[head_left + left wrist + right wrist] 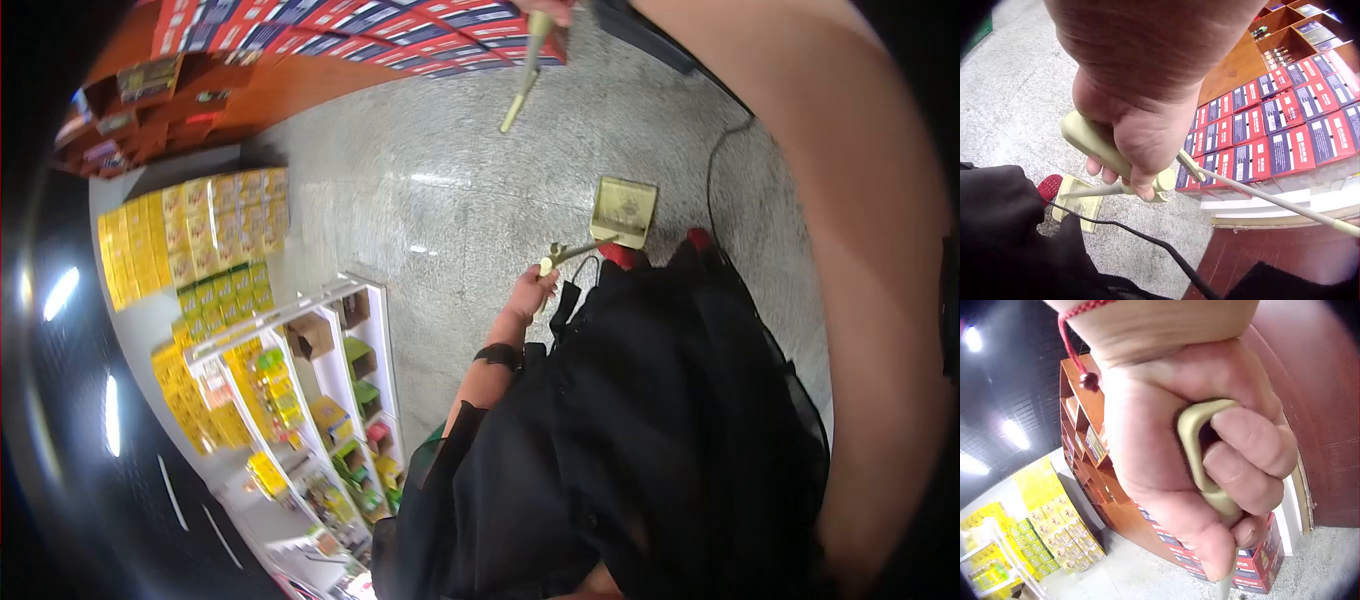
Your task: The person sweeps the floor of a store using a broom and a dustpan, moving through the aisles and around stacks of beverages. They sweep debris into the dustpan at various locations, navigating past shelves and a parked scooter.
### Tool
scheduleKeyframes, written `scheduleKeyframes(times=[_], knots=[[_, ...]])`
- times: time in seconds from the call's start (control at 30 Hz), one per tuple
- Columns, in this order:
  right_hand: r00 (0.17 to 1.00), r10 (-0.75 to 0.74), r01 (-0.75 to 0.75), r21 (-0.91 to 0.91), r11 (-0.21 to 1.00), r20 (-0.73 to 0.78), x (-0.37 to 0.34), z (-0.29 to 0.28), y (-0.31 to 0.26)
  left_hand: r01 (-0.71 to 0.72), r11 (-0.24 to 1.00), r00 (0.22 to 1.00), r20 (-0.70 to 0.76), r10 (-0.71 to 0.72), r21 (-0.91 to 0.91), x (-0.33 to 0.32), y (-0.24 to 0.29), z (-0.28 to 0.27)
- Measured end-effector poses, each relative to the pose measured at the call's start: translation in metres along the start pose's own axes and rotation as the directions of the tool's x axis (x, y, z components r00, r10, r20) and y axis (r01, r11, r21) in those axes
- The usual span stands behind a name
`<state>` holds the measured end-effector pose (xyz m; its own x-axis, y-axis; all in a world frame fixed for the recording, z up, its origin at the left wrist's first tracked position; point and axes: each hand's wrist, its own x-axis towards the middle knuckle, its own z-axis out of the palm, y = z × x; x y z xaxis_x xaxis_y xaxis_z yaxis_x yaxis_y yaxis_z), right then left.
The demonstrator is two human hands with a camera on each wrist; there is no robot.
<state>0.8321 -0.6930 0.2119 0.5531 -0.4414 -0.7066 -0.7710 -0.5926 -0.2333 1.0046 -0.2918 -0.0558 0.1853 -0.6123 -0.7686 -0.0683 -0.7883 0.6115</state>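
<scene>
My left hand (532, 292) grips the thick pale-yellow handle (1092, 142) of a long-handled dustpan, fingers wrapped round it. At the other end of its pole, the dustpan (650, 214) sits at floor level beside a red shoe (620, 256), with greyish bits showing inside. Up at the top edge of the head view, my right hand (553, 10) holds a pale broom. Its looped handle end (1192, 447) lies within my curled fingers in the right wrist view. The slim broom head (1191, 165) appears in front of the stacked boxes in the left wrist view.
Red and blue boxes (400, 35) are stacked by a wooden shelf unit (1113, 500). Yellow cartons (215, 225) and a white display rack (385, 350) stand to the left. A black cord (712, 170) trails near my feet over the grey speckled floor (450, 190).
</scene>
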Motion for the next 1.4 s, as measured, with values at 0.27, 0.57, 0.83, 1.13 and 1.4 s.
scheduleKeyframes(times=[0.27,0.57,0.83,1.13,1.4], knots=[[0.994,0.003,-0.048,0.398,0.916,0.113,0.013,0.051,0.038,0.025,1.000,0.994,-0.111,-0.023,0.014,-0.007,0.001,0.002],[0.996,0.086,-0.069,0.682,0.728,0.008,0.039,0.192,0.086,-0.046,0.998,0.978,-0.204,0.051,0.030,-0.003,-0.017,-0.019],[0.941,0.204,-0.318,0.910,0.265,0.269,0.099,0.278,0.026,-0.028,0.992,0.944,-0.324,0.068,0.125,0.019,-0.036,-0.059],[0.900,-0.008,-0.371,0.775,0.511,0.436,0.073,0.268,-0.043,0.015,0.983,0.935,-0.351,0.052,0.184,0.011,-0.065,-0.103],[0.924,0.008,-0.337,0.801,0.495,0.383,0.067,0.241,-0.058,0.003,0.997,0.905,-0.425,0.030,0.078,-0.007,-0.099,-0.141]])
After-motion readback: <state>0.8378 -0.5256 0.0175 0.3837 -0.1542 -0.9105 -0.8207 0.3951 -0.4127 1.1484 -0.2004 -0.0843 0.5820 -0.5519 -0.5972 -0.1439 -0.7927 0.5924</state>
